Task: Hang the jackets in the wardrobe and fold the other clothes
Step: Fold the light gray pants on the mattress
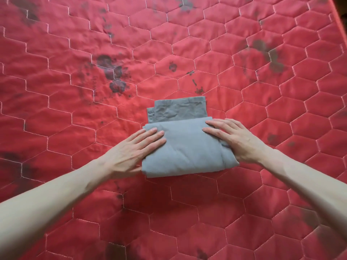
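Observation:
A grey garment (187,147) lies folded into a thick rectangle in the middle of the red quilted mattress (75,72). A thinner, creased layer of the same cloth sticks out at its far edge. My left hand (131,152) rests flat on the bundle's left side, fingers together and stretched out. My right hand (232,139) lies flat on the right side, fingers slightly spread, thumb tucked at the right edge of the fold. Neither hand grips the cloth; both press on top of it.
The mattress has white hexagon stitching and several dark stains, the largest beyond the garment at centre left (112,76) and at the right (270,55). Its right edge (340,25) shows at the upper right corner.

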Demonstrator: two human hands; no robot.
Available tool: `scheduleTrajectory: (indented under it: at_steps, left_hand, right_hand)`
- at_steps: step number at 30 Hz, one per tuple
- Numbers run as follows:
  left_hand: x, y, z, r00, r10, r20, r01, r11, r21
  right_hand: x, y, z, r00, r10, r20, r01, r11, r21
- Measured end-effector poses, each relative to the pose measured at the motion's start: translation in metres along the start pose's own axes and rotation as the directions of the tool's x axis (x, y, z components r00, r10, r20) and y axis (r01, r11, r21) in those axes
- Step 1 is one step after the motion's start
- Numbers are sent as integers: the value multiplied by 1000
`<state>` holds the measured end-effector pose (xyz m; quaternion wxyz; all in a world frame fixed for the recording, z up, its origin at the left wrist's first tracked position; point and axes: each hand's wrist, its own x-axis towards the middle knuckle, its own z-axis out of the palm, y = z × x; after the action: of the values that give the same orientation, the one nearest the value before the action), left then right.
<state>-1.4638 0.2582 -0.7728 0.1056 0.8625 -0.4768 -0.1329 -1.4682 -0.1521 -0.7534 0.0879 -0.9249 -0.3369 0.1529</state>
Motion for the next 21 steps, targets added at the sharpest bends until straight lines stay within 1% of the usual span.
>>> scheduleTrajectory:
  at_steps: [2, 4, 6, 8, 11, 13, 15, 16, 17, 18, 19, 20, 21]
  left_hand:
    - [-10, 9, -3, 998, -35, -45, 26, 984, -177]
    - [-22, 25, -2, 984, -149, -98, 104, 927, -362]
    - [-35, 43, 2, 944, -304, -124, 193, 818, -542]
    - [-40, 59, 4, 887, -447, -119, 257, 691, -675]
    - [-30, 68, 3, 774, -613, -158, 278, 553, -785]
    - [-17, 69, -1, 664, -728, -169, 288, 458, -841]
    - [-1, 67, -7, 540, -827, -156, 301, 364, -881]
    - [9, 65, -10, 481, -865, -146, 297, 318, -900]
    - [20, 63, -14, 421, -899, -123, 287, 260, -922]
    - [32, 62, -19, 366, -928, -72, 279, 183, -943]
    - [44, 60, -25, 325, -946, 7, 282, 90, -955]
    - [54, 57, -27, 306, -949, 77, 292, 16, -956]
    - [63, 53, -27, 312, -943, 117, 307, -17, -952]
  right_hand:
    - [-6, -6, -1, 1000, -20, 9, 19, 997, 77]
    - [-11, -15, 2, 1000, 1, -30, 4, 986, 167]
    - [-16, -25, 9, 996, 57, -73, -33, 954, 297]
    - [-18, -30, 20, 986, 125, -107, -74, 917, 391]
    - [-9, -36, 26, 960, 268, -83, -199, 861, 468]
    - [-3, -45, 21, 916, 395, -64, -284, 754, 592]
    - [-1, -54, 19, 866, 490, -103, -273, 635, 722]
    - [1, -59, 17, 837, 530, -137, -260, 605, 753]
    - [3, -63, 17, 800, 577, -165, -265, 586, 766]
    - [8, -67, 16, 762, 627, -163, -294, 559, 775]
    - [12, -69, 18, 716, 686, -130, -351, 514, 783]
    - [17, -71, 17, 670, 739, -76, -412, 455, 790]
    - [22, -72, 17, 626, 780, -22, -459, 391, 798]
